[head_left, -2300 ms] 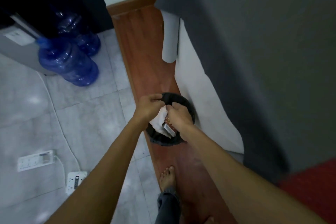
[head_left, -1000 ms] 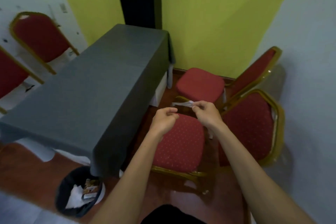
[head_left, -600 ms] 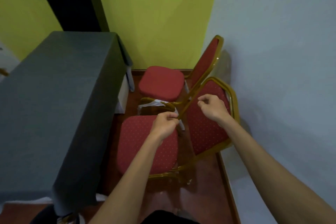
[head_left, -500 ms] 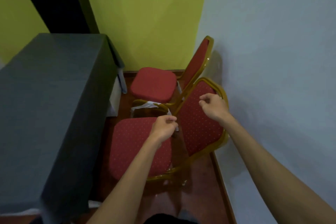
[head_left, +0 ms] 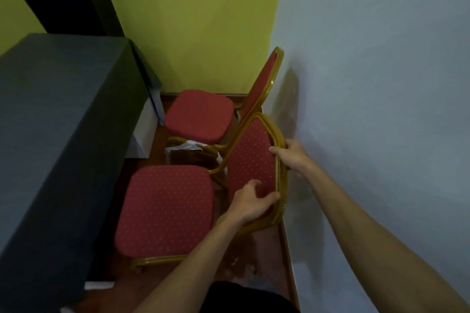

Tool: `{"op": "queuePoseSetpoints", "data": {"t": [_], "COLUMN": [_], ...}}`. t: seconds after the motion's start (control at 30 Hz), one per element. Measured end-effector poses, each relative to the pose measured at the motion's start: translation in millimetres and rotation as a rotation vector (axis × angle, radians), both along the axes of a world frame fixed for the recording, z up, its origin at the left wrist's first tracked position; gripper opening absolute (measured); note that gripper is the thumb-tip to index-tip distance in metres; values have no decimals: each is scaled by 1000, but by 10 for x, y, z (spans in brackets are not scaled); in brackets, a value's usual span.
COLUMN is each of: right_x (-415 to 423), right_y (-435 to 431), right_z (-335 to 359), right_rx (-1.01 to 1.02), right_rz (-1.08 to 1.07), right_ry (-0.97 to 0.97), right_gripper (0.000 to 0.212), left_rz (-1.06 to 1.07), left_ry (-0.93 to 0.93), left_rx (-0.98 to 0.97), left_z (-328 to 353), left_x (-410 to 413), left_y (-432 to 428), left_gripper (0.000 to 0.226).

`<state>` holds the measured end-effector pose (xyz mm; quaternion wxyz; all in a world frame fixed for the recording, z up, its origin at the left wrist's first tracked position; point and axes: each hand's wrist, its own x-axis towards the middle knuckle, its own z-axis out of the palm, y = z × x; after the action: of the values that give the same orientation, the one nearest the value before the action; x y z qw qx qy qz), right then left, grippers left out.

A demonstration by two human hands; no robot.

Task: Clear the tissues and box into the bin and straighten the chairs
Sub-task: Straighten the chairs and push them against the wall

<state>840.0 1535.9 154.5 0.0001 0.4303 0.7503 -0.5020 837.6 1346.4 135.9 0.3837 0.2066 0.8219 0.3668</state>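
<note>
Seen from above, two bare forearms reach forward into a narrow corner. The left hand [head_left: 250,204] is nearest, fingers curled over the lower gold edge of the backrest of a red dotted chair with a gold metal frame [head_left: 250,160], thumb lying on the fabric. The right hand [head_left: 292,157] sits a little farther on, wrapped around the upper outer rim of the same backrest, just beside the pale blue-grey wall [head_left: 381,109]. Both hands are closed on the frame. The backrest's long axis runs away from the person and leans toward the wall; its padded face and the seat [head_left: 165,211] point left toward the table draped in dark grey cloth [head_left: 50,134]. The chair looks angled, so any straightening likely turns on this two-handed hold. Beyond it stands a second red chair with a gold frame [head_left: 201,117], facing the same way, against the yellow-green wall [head_left: 198,20]. No bin, tissues or box are in view
</note>
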Motion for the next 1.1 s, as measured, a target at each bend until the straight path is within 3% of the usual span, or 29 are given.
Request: {"op": "queuePoseSetpoints", "data": {"t": [0.13,0.2,0.5,0.73,0.93,1.1], "right_x": [-129,-215,-344,-564,-700,-735], "right_y": [278,325,109,-475,-970,-1228], "right_z": [-105,-125,-282,-354,-326,-304], "right_rx": [-271,-328,-380,-365,-420,-425], "right_rz": [103,122,169,256,344,372], "right_ry": [-15,-26,73,111,110,113], "right_gripper": [20,22,15,7,21,12], "left_rz": [22,100,368,535,645,672], "left_ry": [-2,-13,-77,8,32,49], "left_rx": [-66,-61,-76,-112,-135,-145], "left_z": [-134,-188,-204,-170,-142,-106], "left_x": [338,381,427,325,247,217], "left_y": [374,480,595,80,-380,-617], "left_gripper": [112,115,101,95,91,90]}}
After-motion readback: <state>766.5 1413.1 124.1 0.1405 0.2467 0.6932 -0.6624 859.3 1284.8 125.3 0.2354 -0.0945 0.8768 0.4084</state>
